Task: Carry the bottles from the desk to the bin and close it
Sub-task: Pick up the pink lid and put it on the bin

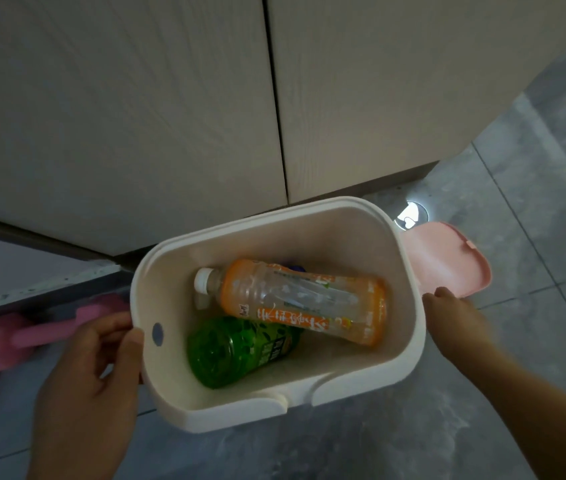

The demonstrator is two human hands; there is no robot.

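While the left hand (91, 368) grips the bin (409, 271) rim, the orange bottle (304, 301) and green bottle (240, 351) sit inside between both hands. Right hand (454, 310) touches the other side; can't tell its grip. Pink lid (448, 261) hangs open just beyond it.

Two bare forearms reach into view from the bottom edge, each ending in a bare hand: the left hand (87, 368) at the lower left, the right hand (454, 317) at the right. No sleeve, cuff, glove, watch, ring or bracelet shows on either arm. The left hand's thumb and fingers are visible, slightly blurred; of the right hand only the back and knuckles show.
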